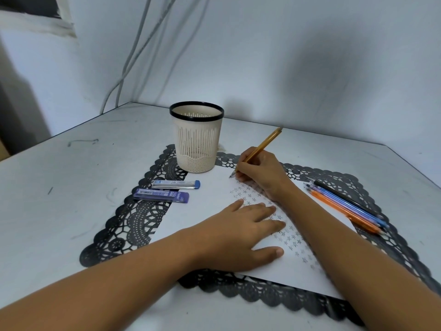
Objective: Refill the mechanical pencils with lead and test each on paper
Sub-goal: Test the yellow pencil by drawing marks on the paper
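Note:
My right hand grips a yellow mechanical pencil, its tip touching the far part of a white sheet of paper. Rows of small pencilled stars cover the sheet's right half. My left hand lies flat on the paper, fingers spread, holding nothing. Two lead cases lie left of the sheet: a clear one with a blue cap and a dark blue one. Several more mechanical pencils, orange, blue, purple and black, lie side by side at the sheet's right edge.
A cream slotted pen cup with a black rim stands behind the paper. Everything rests on a black lace placemat on a white table set against a wall. Cables hang down the wall at the back left.

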The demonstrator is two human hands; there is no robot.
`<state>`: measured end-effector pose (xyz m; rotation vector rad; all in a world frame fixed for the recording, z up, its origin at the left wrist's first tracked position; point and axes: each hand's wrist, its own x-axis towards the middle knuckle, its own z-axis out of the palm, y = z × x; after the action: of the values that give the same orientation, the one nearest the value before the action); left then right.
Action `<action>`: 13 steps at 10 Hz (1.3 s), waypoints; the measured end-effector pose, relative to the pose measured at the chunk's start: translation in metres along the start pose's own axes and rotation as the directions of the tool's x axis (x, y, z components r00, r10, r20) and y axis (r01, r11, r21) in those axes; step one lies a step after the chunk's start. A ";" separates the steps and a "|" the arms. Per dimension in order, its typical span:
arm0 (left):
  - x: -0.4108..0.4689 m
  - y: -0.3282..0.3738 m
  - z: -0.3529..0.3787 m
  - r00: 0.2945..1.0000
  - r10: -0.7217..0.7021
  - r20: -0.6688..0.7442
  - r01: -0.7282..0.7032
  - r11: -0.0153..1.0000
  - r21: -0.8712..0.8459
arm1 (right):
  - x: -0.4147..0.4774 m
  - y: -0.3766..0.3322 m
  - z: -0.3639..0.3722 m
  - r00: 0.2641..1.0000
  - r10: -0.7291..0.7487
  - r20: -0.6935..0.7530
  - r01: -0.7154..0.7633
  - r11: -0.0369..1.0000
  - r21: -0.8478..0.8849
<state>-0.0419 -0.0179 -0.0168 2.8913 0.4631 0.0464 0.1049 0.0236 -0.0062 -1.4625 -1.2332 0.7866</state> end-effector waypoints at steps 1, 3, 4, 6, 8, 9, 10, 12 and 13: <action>0.000 0.000 -0.001 1.000 0.001 0.004 -0.001 1.000 0.002 | 0.001 0.001 0.001 0.999 -0.014 -0.049 0.013 1.000 -0.024; 0.000 0.000 0.000 1.000 -0.001 -0.001 0.001 1.000 0.001 | 0.000 0.000 0.000 1.000 -0.005 -0.026 0.005 1.000 0.003; 0.000 0.000 0.000 1.000 -0.002 -0.002 0.002 1.000 -0.002 | 0.000 -0.001 0.000 1.000 -0.003 -0.023 0.003 1.000 0.027; -0.001 0.000 -0.002 1.000 -0.005 0.010 0.005 1.000 0.001 | 0.002 0.003 -0.003 0.990 0.021 -0.141 -0.001 0.990 0.139; -0.001 0.001 -0.001 1.000 -0.001 0.010 0.001 1.000 0.002 | 0.003 0.004 0.000 0.993 -0.016 -0.114 0.016 1.000 0.001; 0.000 0.001 -0.001 1.000 -0.004 0.011 0.005 1.000 0.000 | 0.004 0.004 -0.001 0.993 -0.033 -0.114 0.026 0.998 -0.063; 0.000 0.001 -0.002 1.000 -0.004 0.015 0.004 1.000 0.002 | 0.004 0.004 -0.001 0.993 -0.029 -0.111 0.025 0.999 -0.041; 0.000 0.001 -0.001 1.000 -0.003 0.019 0.003 1.000 0.001 | 0.003 0.003 0.001 0.990 -0.044 -0.133 0.035 0.997 -0.068; 0.000 0.000 -0.001 1.000 -0.003 0.018 0.003 1.000 0.003 | 0.002 0.003 0.000 0.990 -0.053 -0.131 0.041 0.995 -0.094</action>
<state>-0.0419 -0.0182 -0.0156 2.8910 0.4652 0.0197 0.1066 0.0259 -0.0091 -1.5290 -1.2104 0.5972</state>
